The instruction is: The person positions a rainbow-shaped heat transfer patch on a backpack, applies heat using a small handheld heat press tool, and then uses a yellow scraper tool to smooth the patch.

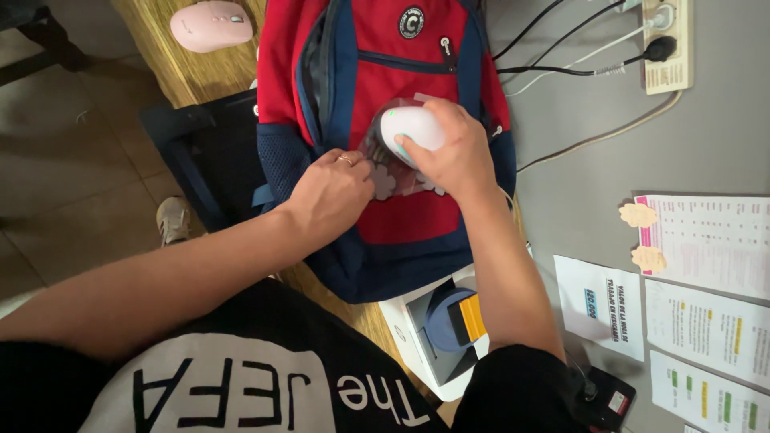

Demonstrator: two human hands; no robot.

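Note:
A red and navy backpack (401, 220) lies on a wooden desk (180, 72), front pocket facing up. My right hand (453, 152) grips a white computer mouse (411, 124) that sits partly inside a clear plastic bag (383, 164) with a scalloped white edge. My left hand (335, 192), a ring on one finger, pinches the bag's left side just over the backpack's front.
A pink mouse (210, 26) lies at the desk's far end. A white box (437, 337) with a blue and orange item stands near me. Printed sheets (706, 244) hang on the grey wall at right, under a power strip (667, 44) with cables. A dark chair (204, 148) stands left.

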